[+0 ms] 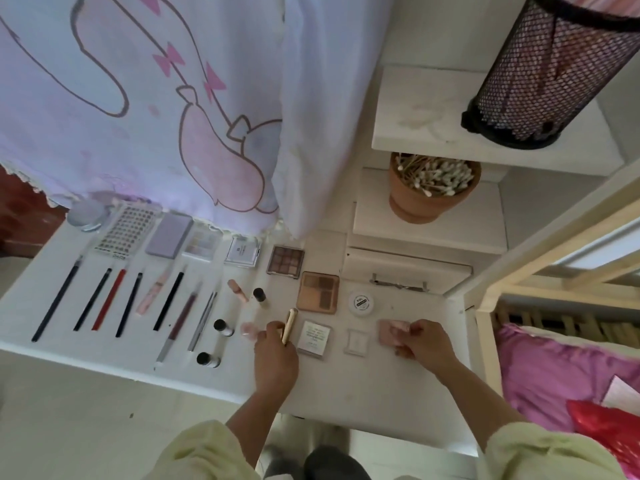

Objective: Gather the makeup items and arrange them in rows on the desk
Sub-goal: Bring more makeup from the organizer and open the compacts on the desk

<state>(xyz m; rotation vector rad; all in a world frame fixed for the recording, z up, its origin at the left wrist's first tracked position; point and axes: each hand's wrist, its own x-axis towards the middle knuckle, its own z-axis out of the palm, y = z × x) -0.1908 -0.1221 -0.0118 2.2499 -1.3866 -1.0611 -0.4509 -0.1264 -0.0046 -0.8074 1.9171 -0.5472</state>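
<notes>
The head camera looks down on a white table point(346, 386) with makeup laid out in rows: pencils point(92, 299) on the left and palettes point(285, 260) along the far edge. The left hand point(275, 355) is curled around a gold tube point(290, 325) near the table's middle, just left of a small square box point(313, 337). The right hand point(424, 341) pinches a pink compact point(389, 332) at the right end of the near row, beside a white square case point(356, 342). A clay pot point(426, 206) of cotton swabs sits on a far shelf.
</notes>
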